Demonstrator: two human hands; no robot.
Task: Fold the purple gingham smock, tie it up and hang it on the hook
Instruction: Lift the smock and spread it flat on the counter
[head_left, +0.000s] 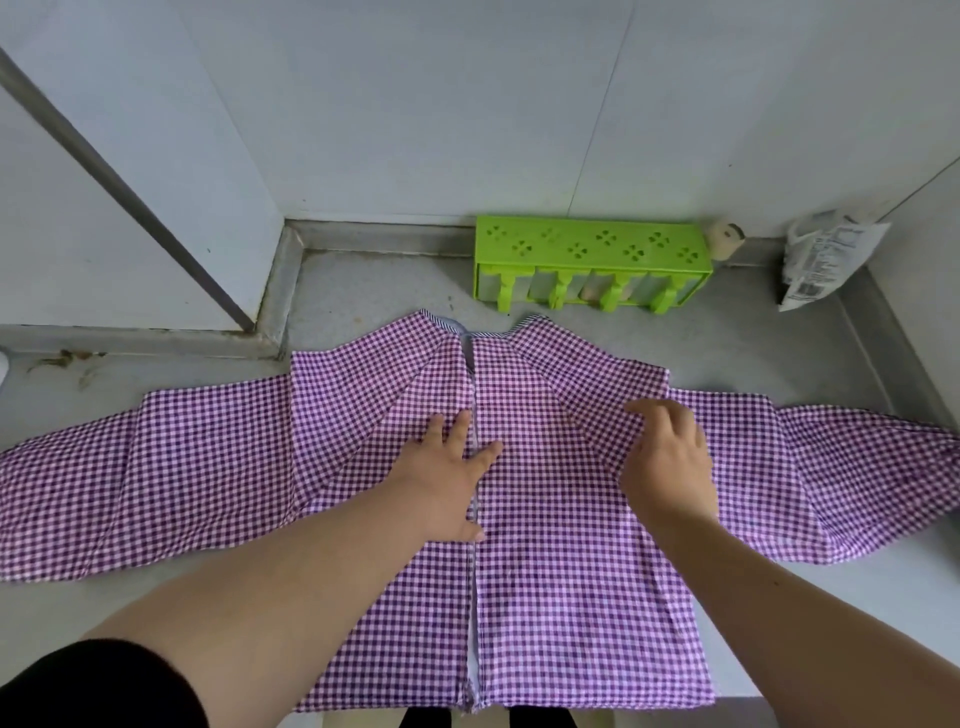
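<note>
- Gingham smock (545, 519) lay flat on counter (363, 291), sleeves running left-right, back slit toward the person.
- Left hand (447, 478) open, palm pressing the slit.
- Right hand (667, 457) curled, pinching cloth near right sleeve; nearer that fold.

Beyond both hands, the green plastic perforated rack (592, 260) and a white printed bag (821, 260) stand against the grey wall (467, 104), blocking reach there. Bare grey steel counter (363, 291) lies open ahead of the left hand (447, 478).
</note>
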